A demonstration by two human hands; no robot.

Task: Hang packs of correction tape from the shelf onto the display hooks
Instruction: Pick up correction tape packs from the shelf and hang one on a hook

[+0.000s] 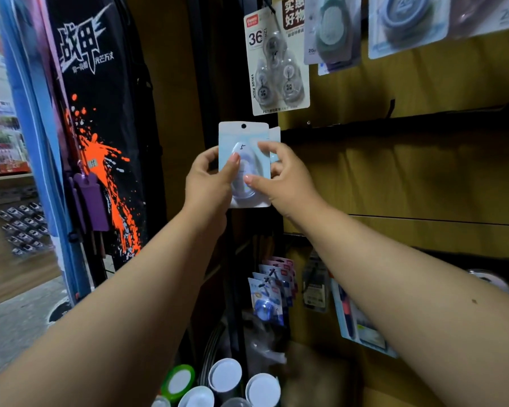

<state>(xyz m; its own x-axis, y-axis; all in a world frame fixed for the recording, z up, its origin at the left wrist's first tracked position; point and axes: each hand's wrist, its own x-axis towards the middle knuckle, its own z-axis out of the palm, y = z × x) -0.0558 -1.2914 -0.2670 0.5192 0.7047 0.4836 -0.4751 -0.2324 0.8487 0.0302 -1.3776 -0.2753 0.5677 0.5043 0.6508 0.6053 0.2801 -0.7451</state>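
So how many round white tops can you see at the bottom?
5 show clearly: one with a green rim, one tall middle one, one on the right, one in front, one at the very bottom. A sixth may peek in at the edge.

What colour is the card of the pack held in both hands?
Pale blue and white card on the pack, seen in the head view.

Both bare forearms reach up and forward from the bottom corners of the view, converging toward the middle. The left hand point(209, 180) is raised with its thumb laid across the front of a pack point(241, 136) and fingers curled behind its left edge. The right hand point(282, 177) pinches the same pack from the right, thumb in front, fingers bent over the top.
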